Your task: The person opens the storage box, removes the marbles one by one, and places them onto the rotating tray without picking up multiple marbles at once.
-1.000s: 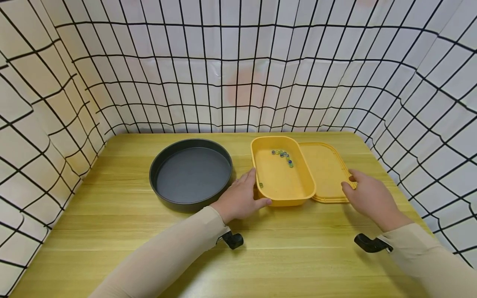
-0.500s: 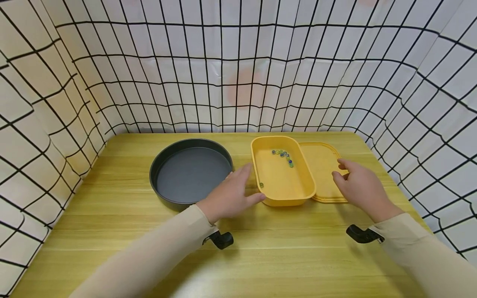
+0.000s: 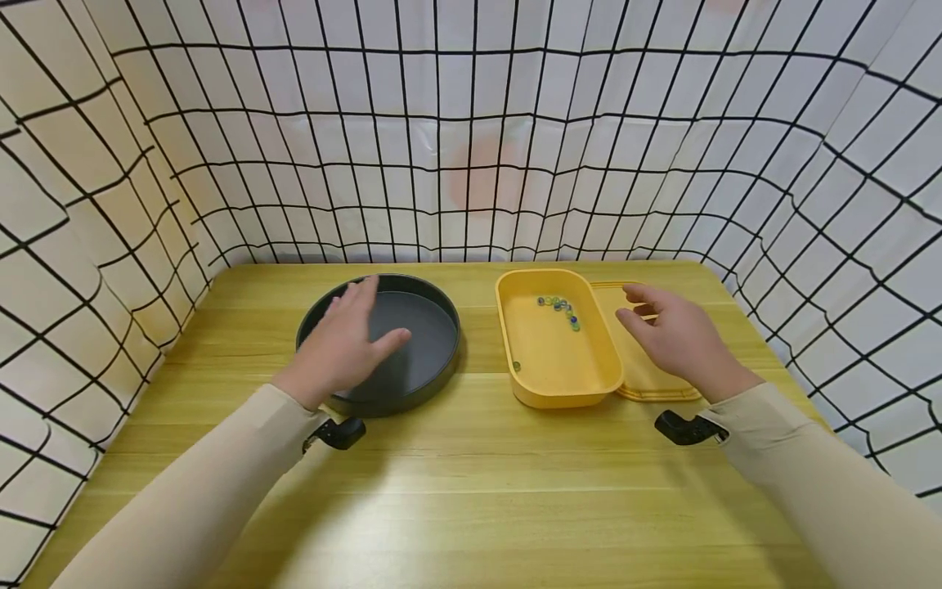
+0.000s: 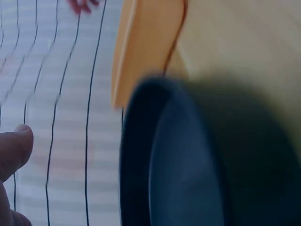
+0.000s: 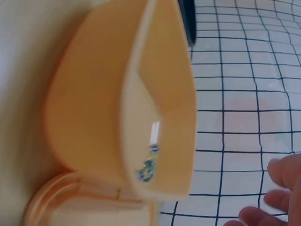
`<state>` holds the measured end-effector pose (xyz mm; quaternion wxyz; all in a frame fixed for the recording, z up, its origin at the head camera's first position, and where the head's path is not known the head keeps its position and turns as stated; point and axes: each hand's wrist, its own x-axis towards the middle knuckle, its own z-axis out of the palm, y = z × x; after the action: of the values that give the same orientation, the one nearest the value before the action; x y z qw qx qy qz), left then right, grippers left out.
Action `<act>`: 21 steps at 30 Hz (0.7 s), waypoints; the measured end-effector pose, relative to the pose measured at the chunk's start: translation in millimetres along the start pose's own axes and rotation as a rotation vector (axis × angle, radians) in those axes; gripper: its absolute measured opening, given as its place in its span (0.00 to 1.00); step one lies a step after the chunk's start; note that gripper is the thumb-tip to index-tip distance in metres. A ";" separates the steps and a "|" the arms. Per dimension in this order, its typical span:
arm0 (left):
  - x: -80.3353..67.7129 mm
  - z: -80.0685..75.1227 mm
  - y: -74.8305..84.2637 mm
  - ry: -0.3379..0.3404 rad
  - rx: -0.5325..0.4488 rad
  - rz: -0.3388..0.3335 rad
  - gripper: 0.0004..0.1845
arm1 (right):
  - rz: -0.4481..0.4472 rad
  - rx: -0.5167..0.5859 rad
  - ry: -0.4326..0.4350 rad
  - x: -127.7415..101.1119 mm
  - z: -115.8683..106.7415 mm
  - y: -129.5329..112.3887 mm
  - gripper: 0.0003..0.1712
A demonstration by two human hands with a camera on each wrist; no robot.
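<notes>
My left hand (image 3: 338,348) hovers over the left side of a round dark grey pan (image 3: 419,335), thumb spread from the fingers and nothing held. Part of the pan is hidden behind it. To the right, a yellow plastic box (image 3: 552,360) stands uncovered, with several glass marbles (image 3: 562,306) grouped toward its far end and a single marble (image 3: 517,366) at its near left. My right hand (image 3: 680,335) is above the flat yellow lid (image 3: 640,372), fingers slightly bent and holding nothing. In the right wrist view, its fingers (image 5: 284,172) are apart from the box.
A wooden table (image 3: 471,491) bears everything. White sheeting with a black grid (image 3: 471,131) rises at the back and both sides. The lid's left part lies under or against the box's right side.
My left hand has left the box's near left side and moved left over the pan. My right hand has shifted left and forward from the lid's right edge. Box and pan stay put.
</notes>
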<state>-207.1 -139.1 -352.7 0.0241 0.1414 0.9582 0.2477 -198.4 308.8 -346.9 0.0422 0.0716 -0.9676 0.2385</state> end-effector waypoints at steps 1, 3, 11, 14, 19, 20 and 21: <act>-0.8 -5.2 -10.2 0.010 -0.002 -0.021 0.55 | -0.010 0.014 -0.007 3.3 -0.2 -2.4 0.35; -3.6 -14.8 -30.0 0.014 -0.016 -0.070 0.56 | -0.032 0.042 -0.028 10.5 -0.2 -7.9 0.34; -13.9 -28.4 -89.8 -0.061 -0.041 -0.241 0.59 | -0.150 0.025 -0.237 48.0 2.1 -27.0 0.28; -13.9 -24.4 -103.8 -0.095 -0.062 -0.270 0.59 | -0.200 -0.026 -0.328 63.3 7.6 -32.3 0.26; -12.4 -15.5 -118.5 -0.139 -0.110 -0.276 0.59 | -0.315 -0.067 -0.480 84.8 27.2 -41.2 0.23; -11.8 -13.3 -120.8 -0.143 -0.115 -0.274 0.59 | -0.331 -0.070 -0.504 88.0 32.1 -43.2 0.23; -11.2 -11.2 -122.9 -0.146 -0.115 -0.270 0.59 | -0.347 -0.076 -0.527 90.6 36.8 -44.9 0.22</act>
<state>-229.5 -250.4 -402.3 0.1346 0.0273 0.9484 0.2858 -282.4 241.5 -348.4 -0.1671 0.2935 -0.9267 0.1648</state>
